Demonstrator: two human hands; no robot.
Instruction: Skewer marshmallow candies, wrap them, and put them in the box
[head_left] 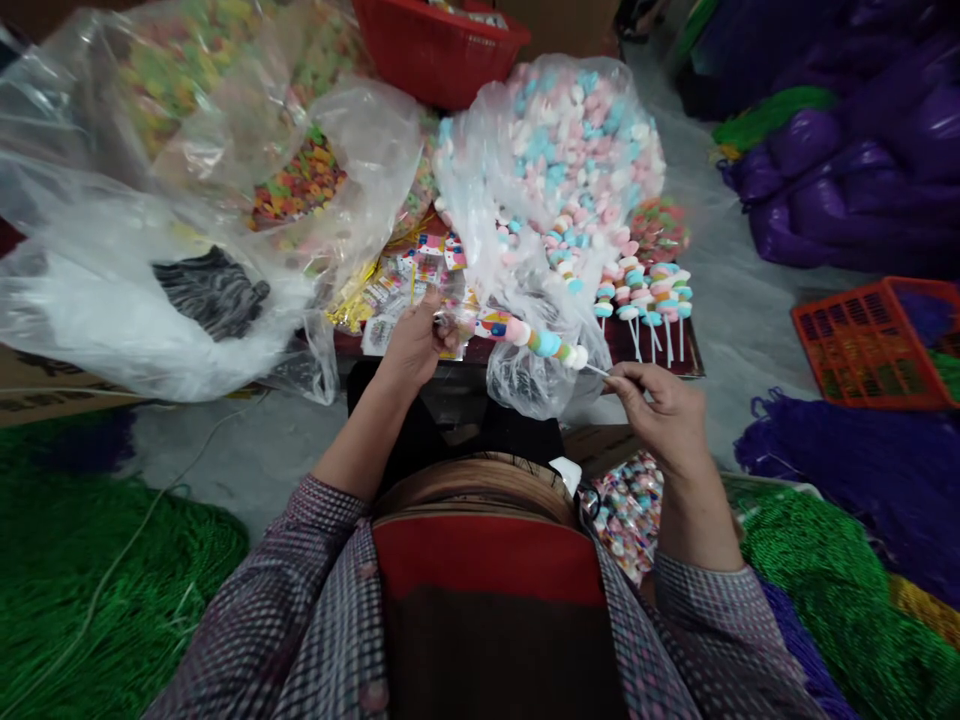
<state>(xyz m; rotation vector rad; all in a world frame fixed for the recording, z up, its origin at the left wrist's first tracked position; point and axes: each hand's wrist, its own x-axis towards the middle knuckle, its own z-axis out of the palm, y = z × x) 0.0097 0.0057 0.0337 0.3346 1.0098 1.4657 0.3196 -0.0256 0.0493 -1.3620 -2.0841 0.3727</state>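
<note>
A marshmallow skewer (546,343) in pink, blue and white lies level between my hands. My right hand (656,405) pinches the bare end of its white stick. At the skewer's other end, my left hand (421,338) is closed on a printed clear wrapper (487,326), which seems to cover that end of the candy. More flat wrappers (397,290) with yellow ties lie on the table just beyond my left hand. Finished-looking skewers (649,295) rest at the table's right end, sticks toward me. Behind the held skewer spreads a crumpled plastic bag (525,375).
A big bag of marshmallows (585,140) stands at the back, with bags of gummy rings (300,180) to the left. Behind them is a red basin (446,50). An orange crate (874,340) and green strands (817,580) lie on the right. Wrapped candy (626,515) sits below my right hand.
</note>
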